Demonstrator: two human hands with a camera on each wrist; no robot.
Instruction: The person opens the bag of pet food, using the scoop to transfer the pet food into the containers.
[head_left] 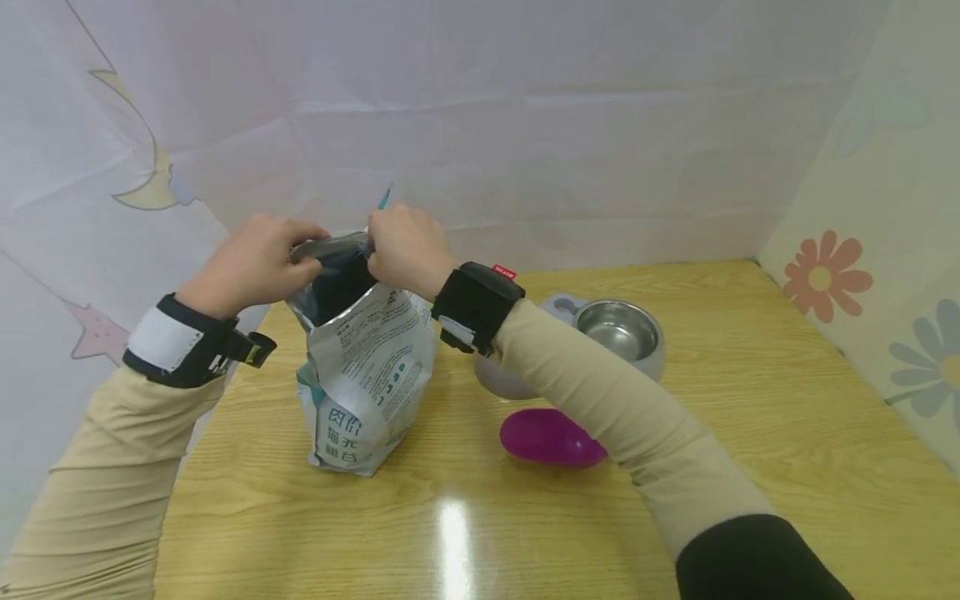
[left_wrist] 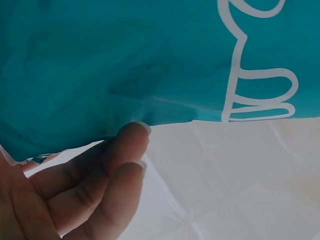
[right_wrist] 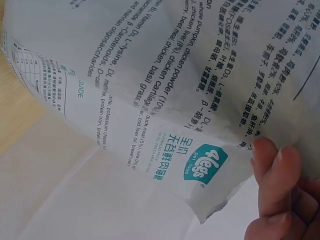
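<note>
Now, label by label:

Pet food bag (head_left: 367, 375): stands upright on the wooden surface (head_left: 750, 433), toward its left side. Its top is crumpled and pulled open between the two hands. The side facing the camera is white with printed text and a teal logo.

Left hand (head_left: 251, 262): grips the left part of the bag's top edge, fingers (left_wrist: 100, 185) curled over the rim. The left wrist view shows the fingertips close against the bag's teal printed face.

Right hand (head_left: 405, 246): grips the right part of the bag's top edge, fingers (right_wrist: 272, 175) folded round the rim. The right wrist view shows the fingertips pressed to the white printed panel with the ingredient list.

Wrists: each carries a black strap with a camera unit; the sleeves are beige.

Pet bowl (head_left: 618, 333): a shiny metal bowl set in a grey base, right of the bag and partly hidden behind the right forearm.

Purple scoop (head_left: 551, 437): lies on the surface in front of the bowl, near the bag but apart from it, partly covered by the right forearm.

Backdrop: pale cloth with moon, star and flower prints hangs behind and beside the surface.
</note>
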